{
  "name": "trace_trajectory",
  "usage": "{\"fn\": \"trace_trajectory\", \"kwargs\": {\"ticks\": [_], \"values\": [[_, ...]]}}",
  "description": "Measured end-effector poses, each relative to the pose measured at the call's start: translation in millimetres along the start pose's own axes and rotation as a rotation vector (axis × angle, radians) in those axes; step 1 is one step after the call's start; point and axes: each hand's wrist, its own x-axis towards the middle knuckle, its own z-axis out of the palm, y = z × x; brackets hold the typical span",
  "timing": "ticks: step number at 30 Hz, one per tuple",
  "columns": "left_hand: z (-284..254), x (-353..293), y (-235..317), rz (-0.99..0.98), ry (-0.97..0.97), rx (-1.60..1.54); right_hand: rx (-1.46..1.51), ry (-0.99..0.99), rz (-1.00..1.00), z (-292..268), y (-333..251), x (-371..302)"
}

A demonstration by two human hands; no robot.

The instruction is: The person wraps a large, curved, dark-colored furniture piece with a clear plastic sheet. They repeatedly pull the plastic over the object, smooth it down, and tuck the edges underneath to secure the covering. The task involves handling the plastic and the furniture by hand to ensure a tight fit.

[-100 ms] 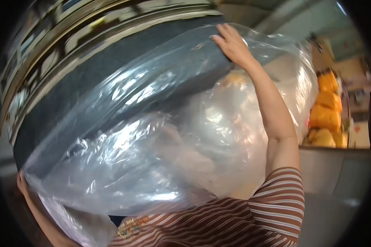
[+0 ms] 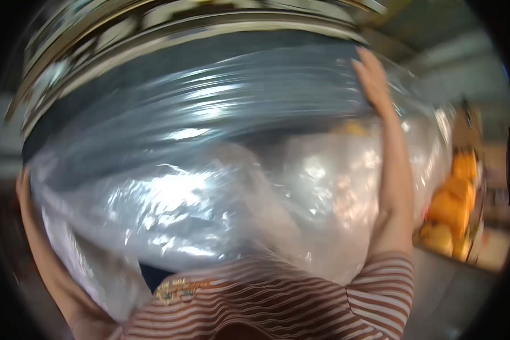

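Observation:
A large clear plastic sheet (image 2: 175, 187), possibly a bag, spreads in front of me with bright glare and creases, drawn tight between my two hands. At the far left my left hand (image 2: 24, 182) grips the sheet's gathered end, its fingers partly hidden at the picture's dark rim. My right hand (image 2: 374, 80) reaches out at the upper right, fingers stretched along the plastic near its far edge. More of the sheet bulges past my right forearm, and a lower fold hangs beside my left forearm. Through the film shows a dark grey surface (image 2: 153, 65).
Beyond the dark surface runs a machine-like frame with long pale rails (image 2: 209, 25), blurred. Orange bundles (image 2: 450, 204) are stacked on the right, above a grey floor (image 2: 436, 300). The plastic lies close against my striped shirt.
The view has swung, shifting the bundles lower. My left hand sits higher in the picture, and my right is farther right and slightly lower. The sheet's upper part looks tauter.

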Motion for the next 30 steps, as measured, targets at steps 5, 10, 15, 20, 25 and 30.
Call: {"fn": "trace_trajectory", "kwargs": {"ticks": [5,10,15,20,25,30], "values": [[136,-31,115,0.289,0.445,0.184,0.444,-0.198,0.507,-17,90,-8],[150,-31,108,0.427,0.498,-0.238,-0.884,-0.105,0.285,-16,-18,51],[165,-26,123,0.431,0.55,-0.202,0.071,0.293,-0.399,3,-278,85],[167,-15,115,0.35,0.715,-0.296,0.51,0.029,-0.756,37,-538,-30],[173,-11,115,0.391,0.689,-0.34,0.369,-0.41,-0.75,47,-566,-147],[170,-43,137,0.349,0.532,-0.505,0.193,-0.469,-0.299,45,-404,-167]]}}
